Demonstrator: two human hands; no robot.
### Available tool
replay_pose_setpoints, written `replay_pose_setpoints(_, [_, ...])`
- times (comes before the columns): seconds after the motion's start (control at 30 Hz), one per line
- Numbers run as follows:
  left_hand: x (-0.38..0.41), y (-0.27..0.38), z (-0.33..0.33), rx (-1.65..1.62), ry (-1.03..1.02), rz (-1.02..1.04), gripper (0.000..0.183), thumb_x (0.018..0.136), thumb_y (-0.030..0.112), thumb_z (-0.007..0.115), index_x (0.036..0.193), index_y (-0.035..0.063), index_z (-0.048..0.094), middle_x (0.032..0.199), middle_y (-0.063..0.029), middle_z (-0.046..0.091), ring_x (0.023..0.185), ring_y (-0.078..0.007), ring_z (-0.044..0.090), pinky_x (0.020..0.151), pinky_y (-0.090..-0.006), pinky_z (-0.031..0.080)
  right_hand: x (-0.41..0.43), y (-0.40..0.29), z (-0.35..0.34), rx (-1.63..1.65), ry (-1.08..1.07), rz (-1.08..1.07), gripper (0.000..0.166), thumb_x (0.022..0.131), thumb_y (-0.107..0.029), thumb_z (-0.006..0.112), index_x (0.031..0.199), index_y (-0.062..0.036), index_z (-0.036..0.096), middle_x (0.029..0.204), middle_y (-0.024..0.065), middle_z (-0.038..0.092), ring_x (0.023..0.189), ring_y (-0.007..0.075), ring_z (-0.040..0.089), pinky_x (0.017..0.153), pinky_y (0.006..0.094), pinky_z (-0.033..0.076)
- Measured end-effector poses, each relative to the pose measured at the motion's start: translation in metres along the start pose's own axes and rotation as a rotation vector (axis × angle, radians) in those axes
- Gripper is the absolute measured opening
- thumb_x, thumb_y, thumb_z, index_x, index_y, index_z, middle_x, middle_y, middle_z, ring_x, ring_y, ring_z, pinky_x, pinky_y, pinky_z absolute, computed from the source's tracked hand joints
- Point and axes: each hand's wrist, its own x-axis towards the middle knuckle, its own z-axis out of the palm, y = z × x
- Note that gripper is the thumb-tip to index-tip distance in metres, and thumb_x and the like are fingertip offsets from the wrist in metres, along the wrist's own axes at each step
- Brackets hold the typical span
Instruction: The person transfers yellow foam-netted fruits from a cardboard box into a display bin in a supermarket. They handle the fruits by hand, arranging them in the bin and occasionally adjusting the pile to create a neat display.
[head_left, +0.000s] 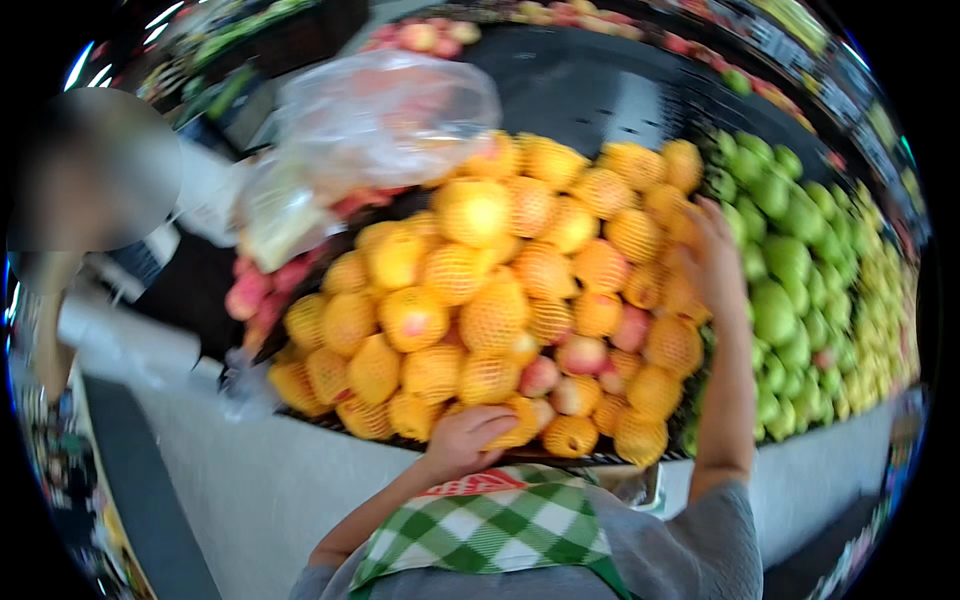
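Observation:
A heap of fruits in yellow foam nets (491, 311) fills the display in front of me. My left hand (474, 436) is at the front edge, with its fingers curled over a netted fruit (519, 421). Farther back on the right, my right hand (705, 251) reaches over the heap and touches netted fruits along its side; blur hides whether it grips one. Several bare red-and-yellow fruits (583, 355) show among the netted ones between my hands.
Green fruits (784, 262) adjoin the heap on the right, with smaller yellow-green fruits (881, 300) beyond. A clear plastic bag (382, 112) lies at the back left, near pink fruits (255, 289). A black display surface (562, 67) extends behind. Another person's arm (54, 330) is at left.

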Motion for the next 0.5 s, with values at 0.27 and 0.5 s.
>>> replay_pose_setpoints(0.27, [-0.012, -0.003, -0.005, 0.002, -0.069, 0.064, 0.049, 0.065, 0.009, 0.075, 0.113, 0.0086, 0.066, 0.113, -0.0083, 0.066, 0.096, -0.0281, 0.065, 0.080, -0.0371, 0.054, 0.059, 0.006, -0.024, 0.026, 0.047, 0.037, 0.048, 0.082, -0.013, 0.069, 0.128, -0.0078, 0.054, 0.129, 0.0201, 0.053, 0.118, 0.0380, 0.054, 0.096, 0.0455, 0.047])
replay_pose_setpoints(0.5, [-0.010, -0.004, -0.006, -0.019, -0.018, 0.069, 0.043, 0.070, 0.010, 0.072, 0.112, 0.0082, 0.067, 0.113, -0.0095, 0.067, 0.095, -0.0282, 0.066, 0.080, -0.0369, 0.054, 0.153, 0.036, 0.018, -0.469, -0.623, 0.217, 0.064, 0.083, -0.015, 0.070, 0.141, -0.0139, 0.043, 0.134, 0.0173, 0.047, 0.114, 0.0358, 0.058, 0.092, 0.0441, 0.051])
